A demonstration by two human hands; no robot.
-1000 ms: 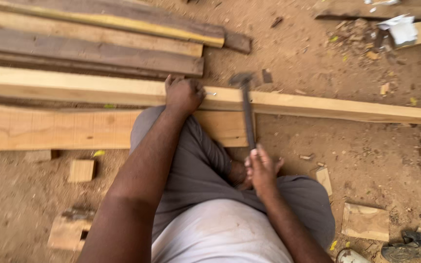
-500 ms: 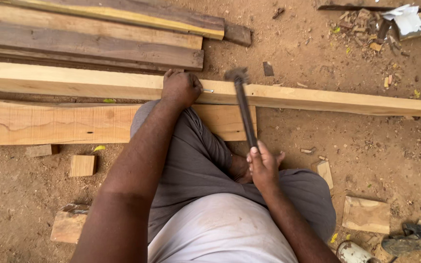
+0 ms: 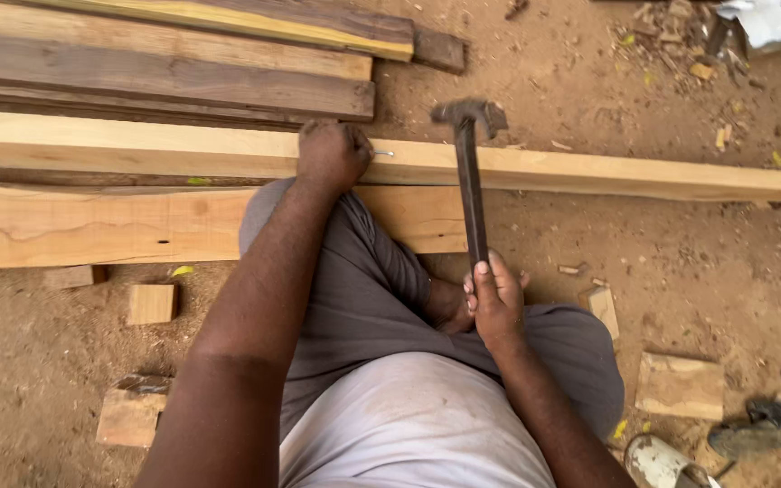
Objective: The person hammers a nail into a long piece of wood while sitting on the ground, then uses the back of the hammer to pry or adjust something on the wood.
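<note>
My left hand (image 3: 332, 154) rests closed on a long pale wooden beam (image 3: 589, 172) and pinches a small nail (image 3: 383, 154) that sticks out sideways to the right. My right hand (image 3: 494, 298) grips the lower end of a dark hammer (image 3: 470, 181). The hammer's handle stands almost straight up in the view, and its head (image 3: 468, 115) hovers over the beam's far edge, to the right of the nail and apart from it. A wider pale plank (image 3: 92, 224) lies under my knee, nearer to me than the beam.
Dark weathered planks (image 3: 164, 81) are stacked beyond the beam. Small wood offcuts (image 3: 151, 303) (image 3: 678, 384) lie on the sandy ground on both sides. Scraps and paper (image 3: 752, 18) sit top right; a cable and tool (image 3: 761, 434) lie bottom right.
The hammer head has swung up and to the right, away from the nail. My left hand has stayed on the beam holding the nail.
</note>
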